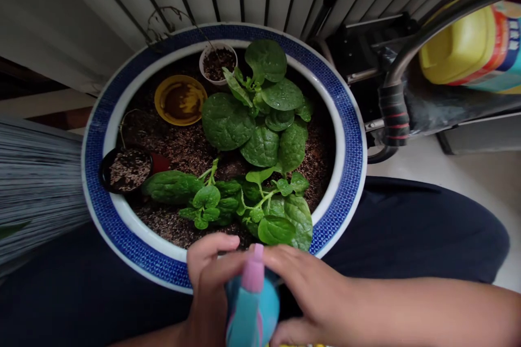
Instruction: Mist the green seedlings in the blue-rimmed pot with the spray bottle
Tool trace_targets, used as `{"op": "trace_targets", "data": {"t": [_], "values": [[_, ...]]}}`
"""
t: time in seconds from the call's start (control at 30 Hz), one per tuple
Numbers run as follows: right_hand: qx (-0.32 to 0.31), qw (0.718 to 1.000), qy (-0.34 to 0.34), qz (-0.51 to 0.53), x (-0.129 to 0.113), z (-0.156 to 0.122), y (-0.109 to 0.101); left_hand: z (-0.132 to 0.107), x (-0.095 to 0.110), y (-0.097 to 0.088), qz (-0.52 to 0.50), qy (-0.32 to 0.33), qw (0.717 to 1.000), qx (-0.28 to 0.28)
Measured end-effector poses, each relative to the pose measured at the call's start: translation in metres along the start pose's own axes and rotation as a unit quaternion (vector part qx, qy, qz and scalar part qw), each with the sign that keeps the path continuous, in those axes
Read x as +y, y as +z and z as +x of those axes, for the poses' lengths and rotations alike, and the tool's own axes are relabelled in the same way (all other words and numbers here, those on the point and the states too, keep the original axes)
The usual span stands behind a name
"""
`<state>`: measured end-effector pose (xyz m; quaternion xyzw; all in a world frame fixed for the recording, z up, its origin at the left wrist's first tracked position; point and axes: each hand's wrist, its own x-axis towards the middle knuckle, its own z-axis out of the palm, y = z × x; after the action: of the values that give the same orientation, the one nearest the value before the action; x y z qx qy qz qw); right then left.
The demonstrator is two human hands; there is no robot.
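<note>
A blue spray head with a pink nozzle (pixel 253 298) sits at the bottom centre, pointing toward a large round planter with a blue-and-white rim (pixel 345 135). My left hand (pixel 209 287) wraps the sprayer from the left, thumb near the rim. My right hand (pixel 301 287) covers it from the right, fingers over the top. In the planter's dark soil grows a leafy green plant (pixel 264 141) with wet broad leaves.
In the soil sit a yellow saucer (pixel 180 99), a small white pot (pixel 217 62) and a black pot (pixel 126 169). Behind stands a ribbed white wall. A yellow bottle (pixel 468 46) and a curved metal bar (pixel 411 49) are at right. My dark-clothed legs flank the planter.
</note>
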<state>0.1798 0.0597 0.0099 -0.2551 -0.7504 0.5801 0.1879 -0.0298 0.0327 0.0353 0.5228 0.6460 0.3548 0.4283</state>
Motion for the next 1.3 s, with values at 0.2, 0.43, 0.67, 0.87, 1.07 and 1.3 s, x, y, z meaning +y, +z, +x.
{"op": "trace_targets", "data": {"t": [0.2, 0.43, 0.67, 0.87, 1.07, 1.3], "values": [[0.014, 0.999, 0.034, 0.004, -0.004, 0.008, 0.015, 0.001, 0.021, 0.002, -0.032, 0.057, 0.984, -0.168], [-0.044, 0.996, 0.076, -0.024, -0.006, 0.007, 0.018, 0.026, 0.021, 0.007, -0.068, 0.042, 0.96, -0.27], [-0.099, 0.986, 0.125, 0.045, -0.004, 0.011, 0.009, 0.034, 0.031, -0.01, -0.071, 0.068, 0.983, -0.158], [-0.076, 0.989, 0.122, 0.045, -0.004, 0.016, 0.005, 0.035, 0.023, -0.006, -0.088, 0.114, 0.982, -0.12], [-0.082, 0.988, 0.125, 0.045, -0.001, 0.019, 0.005, 0.034, 0.028, -0.007, -0.116, 0.102, 0.979, -0.13], [-0.081, 0.989, 0.112, 0.054, 0.005, 0.02, 0.002, 0.033, 0.021, -0.008, -0.091, 0.115, 0.978, -0.151]]}}
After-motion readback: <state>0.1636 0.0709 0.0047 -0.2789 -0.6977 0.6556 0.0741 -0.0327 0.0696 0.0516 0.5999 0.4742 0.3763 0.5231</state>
